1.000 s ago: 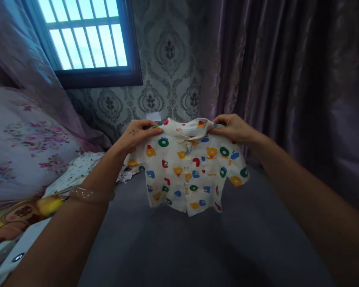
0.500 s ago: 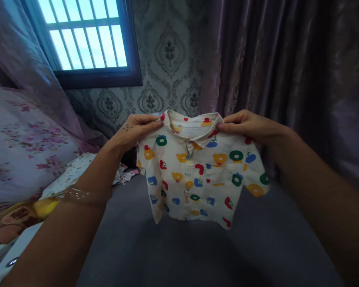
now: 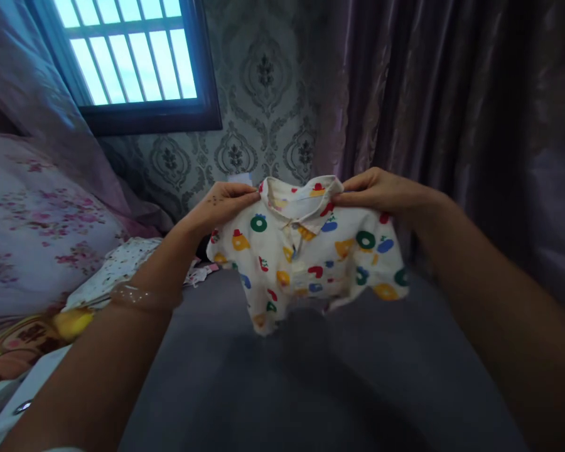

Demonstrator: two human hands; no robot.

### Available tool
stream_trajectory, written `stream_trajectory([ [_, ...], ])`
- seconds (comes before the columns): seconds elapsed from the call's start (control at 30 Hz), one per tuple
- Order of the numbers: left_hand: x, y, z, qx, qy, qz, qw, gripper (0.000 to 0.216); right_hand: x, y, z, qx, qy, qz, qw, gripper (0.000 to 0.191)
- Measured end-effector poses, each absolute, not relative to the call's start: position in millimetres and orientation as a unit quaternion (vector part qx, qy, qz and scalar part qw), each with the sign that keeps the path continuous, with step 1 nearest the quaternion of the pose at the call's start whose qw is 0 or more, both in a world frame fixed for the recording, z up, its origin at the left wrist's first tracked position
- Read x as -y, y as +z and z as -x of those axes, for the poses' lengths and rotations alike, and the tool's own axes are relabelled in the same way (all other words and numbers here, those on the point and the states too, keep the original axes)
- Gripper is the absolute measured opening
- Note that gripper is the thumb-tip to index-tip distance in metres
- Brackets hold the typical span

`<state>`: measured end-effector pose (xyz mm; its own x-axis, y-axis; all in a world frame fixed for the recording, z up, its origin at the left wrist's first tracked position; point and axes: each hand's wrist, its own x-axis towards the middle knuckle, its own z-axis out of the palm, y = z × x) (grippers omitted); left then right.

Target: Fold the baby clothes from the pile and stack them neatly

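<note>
A small white short-sleeved shirt (image 3: 306, 245) with a collar and colourful printed shapes hangs in the air between my hands, its front facing me. My left hand (image 3: 228, 204) pinches it at the shoulder beside the collar. On the other side of the collar, my right hand (image 3: 376, 191) grips the matching shoulder between thumb and fingers. The lower hem is lifted and folded, so part of the front is hidden. A clear bracelet (image 3: 144, 295) circles my left forearm.
Below the shirt spreads a grey sheet-like surface (image 3: 245, 389). At left lie folded spotted cloth (image 3: 113, 270), a floral fabric (image 3: 51, 220) and a yellow printed item (image 3: 28, 342). A barred window (image 3: 136, 63), patterned wall (image 3: 263, 88) and purple curtain (image 3: 405, 94) stand behind.
The shirt's lower part has swung up and crumpled, whereas it hung nearly straight before. My hands have drawn slightly closer together, still holding both shoulders.
</note>
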<state>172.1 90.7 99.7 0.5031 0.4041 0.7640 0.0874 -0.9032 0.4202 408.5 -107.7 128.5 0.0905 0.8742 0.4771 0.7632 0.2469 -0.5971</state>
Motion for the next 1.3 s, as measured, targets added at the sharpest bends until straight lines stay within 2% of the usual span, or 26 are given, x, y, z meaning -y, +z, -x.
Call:
stream_trajectory([
  [0.07,-96.7,98.0,-170.0,-0.160,0.451,-0.848,0.228,0.033,104.2,127.7,-415.0,0.660,0.062,0.615,0.427,0.030],
  [0.17,-102.4,96.6,-171.0,-0.189,0.471,-0.829,0.233,0.032,91.8,121.0,-419.7,0.650,-0.016,0.624,0.433,0.037],
  [0.33,-105.1,96.3,-177.6,-0.219,0.520,-0.820,0.096,0.028,75.0,107.9,-413.6,0.592,-0.266,0.672,0.356,0.044],
  [0.5,-105.9,95.0,-175.5,-0.201,0.572,-0.795,-0.004,0.025,73.1,103.8,-406.7,0.564,-0.381,0.677,0.279,0.052],
  [0.83,-78.1,91.9,-145.6,-0.217,0.635,-0.723,-0.166,0.028,94.5,104.2,-394.7,0.567,-0.414,0.655,0.280,0.047],
  [1.03,-41.3,96.4,-104.4,-0.233,0.607,-0.737,-0.184,0.034,135.1,113.6,-376.6,0.589,-0.417,0.650,0.238,0.045],
  [1.13,-20.9,100.8,-79.3,-0.232,0.606,-0.721,-0.242,0.031,161.2,121.5,-365.3,0.599,-0.440,0.636,0.207,0.048],
  [1.23,1.3,109.5,-56.1,-0.214,0.599,-0.708,-0.307,0.029,185.0,136.0,-352.6,0.622,-0.444,0.609,0.213,0.050],
  [1.3,14.0,117.4,-44.9,-0.210,0.587,-0.722,-0.298,0.028,194.8,147.5,-345.1,0.656,-0.403,0.594,0.233,0.048],
])
